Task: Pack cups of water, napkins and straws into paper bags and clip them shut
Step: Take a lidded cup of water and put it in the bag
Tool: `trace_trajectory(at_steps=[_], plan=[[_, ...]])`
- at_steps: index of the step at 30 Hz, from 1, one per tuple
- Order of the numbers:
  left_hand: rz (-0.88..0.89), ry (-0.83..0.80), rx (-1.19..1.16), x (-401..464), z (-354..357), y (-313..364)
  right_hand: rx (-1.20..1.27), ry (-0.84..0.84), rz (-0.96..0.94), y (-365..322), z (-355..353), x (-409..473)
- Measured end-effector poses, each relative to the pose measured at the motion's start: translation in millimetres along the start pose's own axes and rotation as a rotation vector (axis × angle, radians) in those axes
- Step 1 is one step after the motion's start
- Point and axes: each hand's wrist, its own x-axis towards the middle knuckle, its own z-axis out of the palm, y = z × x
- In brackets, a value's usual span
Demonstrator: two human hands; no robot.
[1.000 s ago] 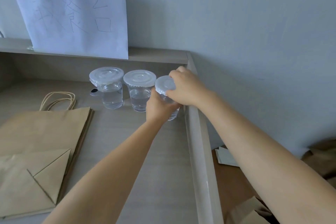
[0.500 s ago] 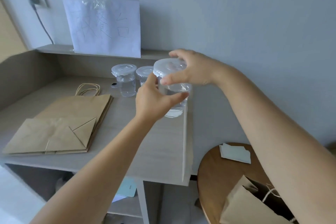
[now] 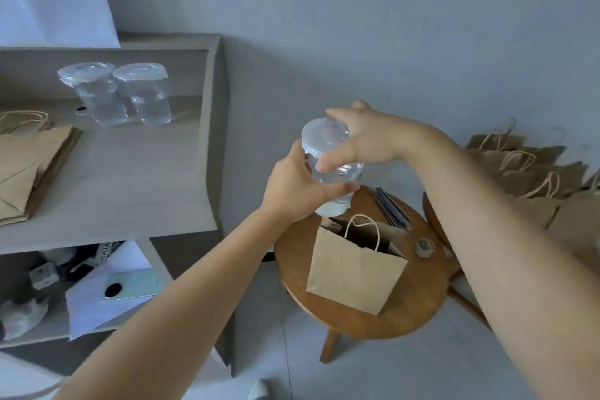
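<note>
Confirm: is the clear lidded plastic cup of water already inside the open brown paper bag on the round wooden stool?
No: the clear lidded plastic cup of water is gripped by both hands above the open brown paper bag.

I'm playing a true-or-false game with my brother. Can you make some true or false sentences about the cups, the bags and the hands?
1. Both hands hold one cup of water. True: the left hand grips its side and the right hand holds its lid.
2. The held cup is already inside the open bag. False: it is in the air above the bag.
3. Two cups stand on the desk. True.
4. The open bag sits on the desk. False: it stands on the round wooden stool.
5. The held cup has no lid. False: a clear lid covers it.
</note>
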Motion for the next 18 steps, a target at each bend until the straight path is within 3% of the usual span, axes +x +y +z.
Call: trace_trajectory(at_steps=[4, 12, 15, 18], plan=[[-0.061, -0.249, -0.02, -1, 50, -25, 0.056, -0.039, 0.138, 54, 37, -10], [-0.064, -0.536, -0.102, 36, 103, -100, 0.165, 0.013, 0.256, 127, 74, 3], [-0.166, -0.37, 0.096, 59, 114, -136, 0.171, 0.078, 0.301, 153, 75, 4], [-0.033, -0.47, 0.405, 81, 137, -157, 0.167, 0.135, 0.361, 173, 80, 9]])
